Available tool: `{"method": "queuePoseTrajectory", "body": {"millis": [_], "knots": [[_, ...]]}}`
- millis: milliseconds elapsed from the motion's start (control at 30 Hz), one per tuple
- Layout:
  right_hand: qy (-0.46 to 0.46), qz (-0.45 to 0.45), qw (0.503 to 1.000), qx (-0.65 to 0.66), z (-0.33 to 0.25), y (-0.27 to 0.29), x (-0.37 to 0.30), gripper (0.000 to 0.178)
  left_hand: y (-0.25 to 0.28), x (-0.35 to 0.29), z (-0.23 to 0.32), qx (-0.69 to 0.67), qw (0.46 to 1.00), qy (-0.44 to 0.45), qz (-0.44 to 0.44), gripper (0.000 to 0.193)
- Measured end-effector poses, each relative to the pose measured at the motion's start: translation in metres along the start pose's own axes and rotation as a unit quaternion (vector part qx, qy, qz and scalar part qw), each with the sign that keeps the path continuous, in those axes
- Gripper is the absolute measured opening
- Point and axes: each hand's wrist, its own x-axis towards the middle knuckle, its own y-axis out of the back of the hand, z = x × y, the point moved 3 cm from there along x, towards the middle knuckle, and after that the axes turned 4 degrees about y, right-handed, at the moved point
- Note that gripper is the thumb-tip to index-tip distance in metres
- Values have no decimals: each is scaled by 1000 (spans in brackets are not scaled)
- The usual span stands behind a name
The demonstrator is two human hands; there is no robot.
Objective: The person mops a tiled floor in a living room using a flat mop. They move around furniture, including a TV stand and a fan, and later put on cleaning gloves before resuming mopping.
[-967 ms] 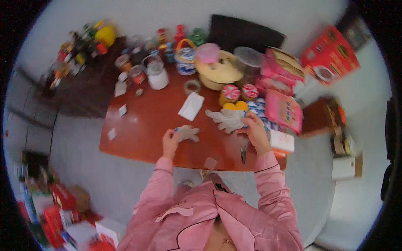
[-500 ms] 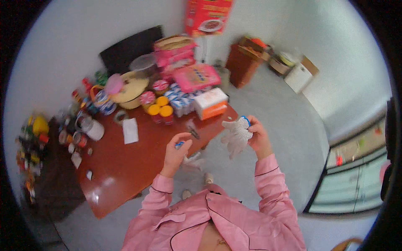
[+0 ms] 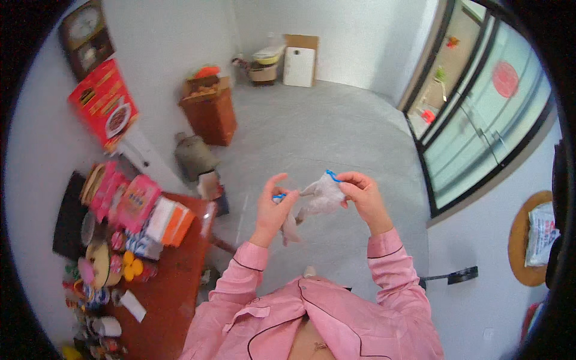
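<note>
My right hand [image 3: 363, 195] pinches the blue cuff edge of a white knit work glove [image 3: 322, 196], whose fingers hang down toward the left. A second white work glove [image 3: 290, 230] dangles below my left hand [image 3: 273, 210], which grips it by its blue cuff between thumb and fingers. The two gloves hang close together in front of my chest, over the grey floor; whether they touch I cannot tell. Both of my forearms are in pink sleeves with dark piping.
On my left, a red-brown table [image 3: 174, 282] holds pink packages [image 3: 138, 201], an orange-and-white box [image 3: 171, 222], yellow-lidded jars [image 3: 131, 265] and a straw hat [image 3: 105, 264]. Farther off stand a brown cabinet [image 3: 210, 114] and a white panel [image 3: 299, 66]. Glass doors [image 3: 480, 123] are at right, a round stool [image 3: 521, 273] nearer.
My view has swung right, so the table now lies at the left and the glass doors show more fully. My hands have come closer together, each still holding its glove.
</note>
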Motion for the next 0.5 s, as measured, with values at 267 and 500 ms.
{"method": "queuePoseTrajectory", "body": {"millis": [267,500], "knots": [[140,-19,959,-246,-3,102,55,18,-161,97,-32,44,977,42,-206,13],[96,130,986,-37,25,166,128,15,-200,214,-52,-209,906,267,-252,25]]}}
